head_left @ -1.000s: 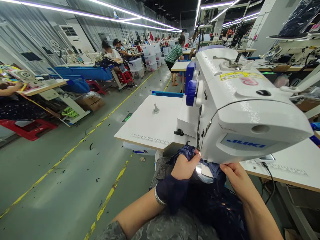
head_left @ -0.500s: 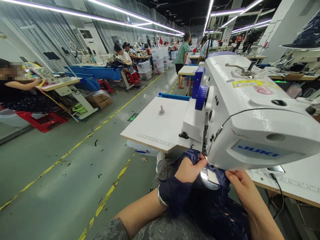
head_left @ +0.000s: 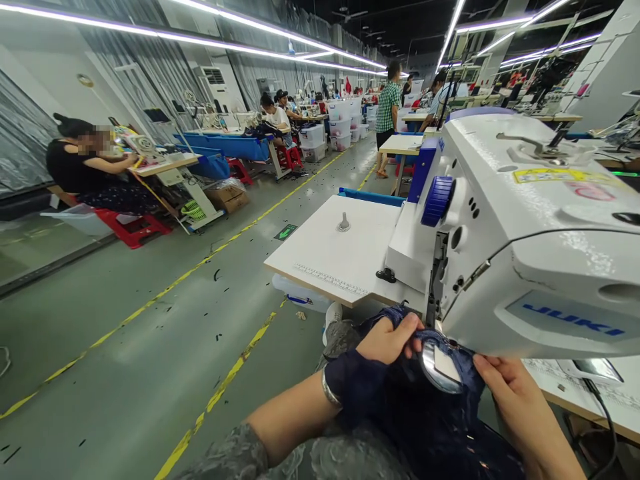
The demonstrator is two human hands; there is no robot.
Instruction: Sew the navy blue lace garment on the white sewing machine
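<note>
Beside a gray-green floor [head_left: 150, 347], we face a white sewing machine [head_left: 495, 200]. Our left hand [head_left: 386, 340] and right hand [head_left: 511, 385] each pinch navy fabric [head_left: 425, 427], which gathers beneath the sewing machine and hangs before us.

Shiny green-grey floor [head_left: 150, 353] lies to the left of the white tabletop [head_left: 327, 260], with small black scraps [head_left: 217, 275] on it. A long yellow line [head_left: 150, 301] runs past the tabletop's left side. Farther left of the tabletop are a red stool [head_left: 133, 230] and tall grey curtains [head_left: 145, 73]. Clear boxes [head_left: 341, 127] stand stacked behind the tabletop. Bright lights [head_left: 157, 33] hang high above it. A pale pillar [head_left: 613, 73] stands off to its right.
</note>
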